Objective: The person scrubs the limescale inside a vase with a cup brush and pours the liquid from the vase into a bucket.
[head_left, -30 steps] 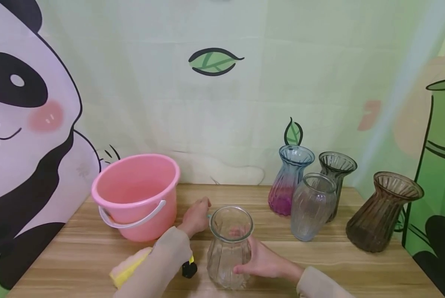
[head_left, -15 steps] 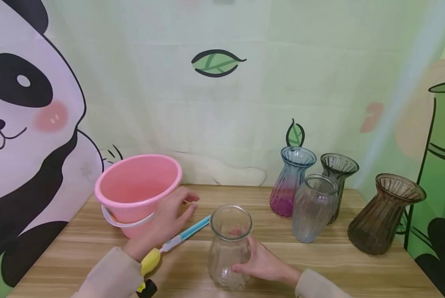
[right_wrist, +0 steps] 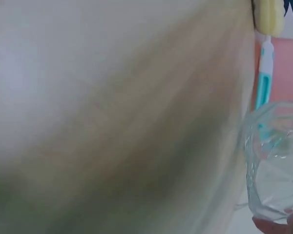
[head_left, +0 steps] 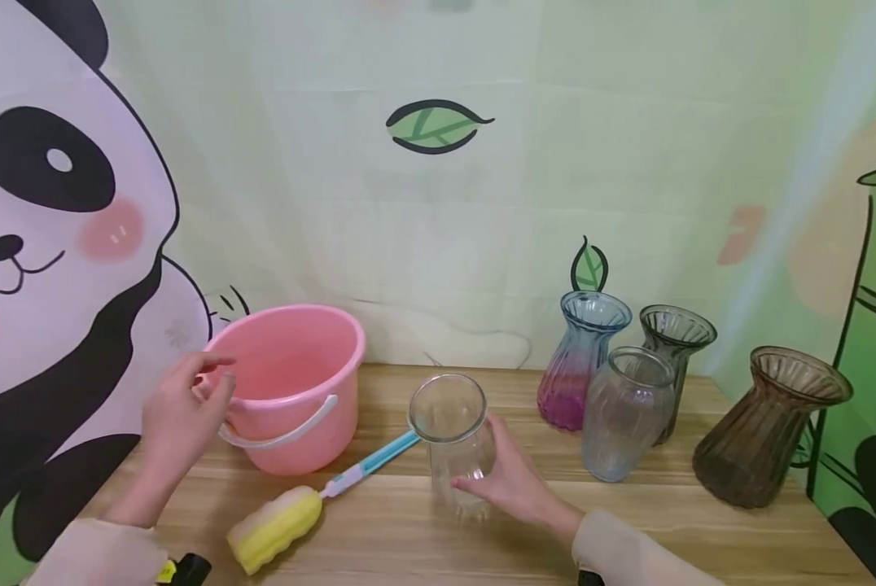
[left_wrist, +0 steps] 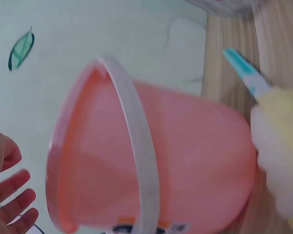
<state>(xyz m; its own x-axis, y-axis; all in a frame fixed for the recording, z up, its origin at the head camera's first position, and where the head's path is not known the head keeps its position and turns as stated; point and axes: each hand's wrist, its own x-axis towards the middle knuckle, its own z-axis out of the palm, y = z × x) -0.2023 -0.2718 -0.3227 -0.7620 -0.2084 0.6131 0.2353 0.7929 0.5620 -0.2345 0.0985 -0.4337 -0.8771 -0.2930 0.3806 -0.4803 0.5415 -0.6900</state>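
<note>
My right hand grips a clear glass vase by its side, thumb across the front. The vase's mouth leans away from me, and its thick glass base shows in the right wrist view. By the left rim of a pink bucket is my left hand, its fingers bent loosely and holding nothing. A gap separates these fingers from the bucket rim in the left wrist view. A sponge brush with a yellow and pale head and a blue-white handle lies between bucket and vase.
On the right of the wooden table stand a blue-purple vase, a clear ribbed vase, a grey vase and a brown vase. A printed panda cloth hangs behind.
My left hand has moved left, from beside the vase past the front of the bucket to its left rim, uncovering the brush. The vase in my right hand has risen slightly and tilted.
</note>
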